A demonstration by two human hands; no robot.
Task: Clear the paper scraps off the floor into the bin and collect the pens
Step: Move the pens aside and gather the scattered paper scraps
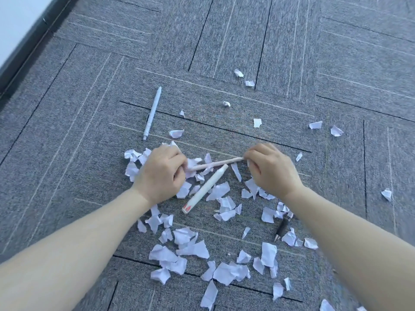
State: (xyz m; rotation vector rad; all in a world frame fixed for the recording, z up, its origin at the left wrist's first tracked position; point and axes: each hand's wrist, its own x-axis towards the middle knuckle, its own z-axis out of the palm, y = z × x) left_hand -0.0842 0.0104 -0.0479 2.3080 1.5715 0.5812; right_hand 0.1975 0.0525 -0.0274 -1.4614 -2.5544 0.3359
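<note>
The bin does not show anywhere in the head view. A dark pen (282, 230) at 5 o'clock is half hidden: its upper end runs under paper and the right forearm, so only the grip and tip show. The fingertips of both hands curl out of sight beneath the knuckles.

4 pens can be counted. A pale pink pen (215, 164) spans the gap between the 2 hands; the left hand (162, 173) is curled around its 9 o'clock end and the right hand (270, 170) pinches its 3 o'clock end, both closed tight on it. Just below, a white pen with red marks at its base (205, 189) lies slanted on the carpet floor (336, 63), its tip almost touching the pink one. A white clip pen (152, 113) lies apart at 11 o'clock.

Torn paper scraps (190, 248) number several dozen, too many and too overlapped for an exact count, thickest from centre to 6 o'clock, with about 8 loose strays toward 1 and 3 o'clock
</note>
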